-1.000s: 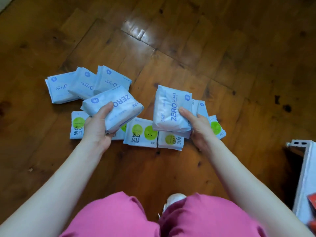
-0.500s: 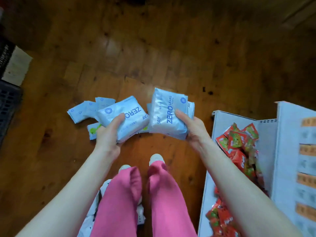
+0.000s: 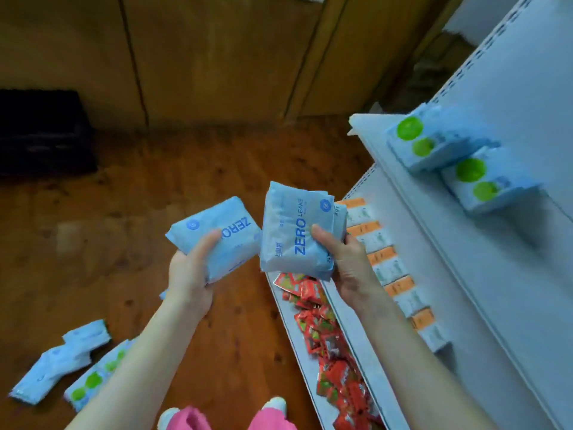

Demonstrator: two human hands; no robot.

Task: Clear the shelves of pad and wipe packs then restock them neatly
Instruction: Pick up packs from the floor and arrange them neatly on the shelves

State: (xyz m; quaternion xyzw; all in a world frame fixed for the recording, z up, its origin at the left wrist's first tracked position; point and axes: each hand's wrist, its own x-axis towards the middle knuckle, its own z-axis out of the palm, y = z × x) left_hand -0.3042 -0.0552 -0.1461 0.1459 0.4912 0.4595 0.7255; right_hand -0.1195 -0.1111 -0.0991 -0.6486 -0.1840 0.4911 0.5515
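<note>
1. both held packs are up off the floor (image 3: 198, 169) pile vs 1 s ago, now beside the shelf (image 3: 459, 305).
2. nearest: floor packs (image 3: 62, 358) left by the feet.
3. left grip (image 3: 189, 274) clasps left pack (image 3: 223, 234); right grip (image 3: 350, 268) clasps right pack (image 3: 294, 231), thumbs on top.
4. prob light, soft, slick film; pinch mid-body.
5. far: green-dot packs (image 3: 434, 144) on upper shelf, well apart.

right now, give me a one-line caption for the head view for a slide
Left hand and right hand grip blue ZERO packs beside the white shelf holding two green-dot packs
</note>
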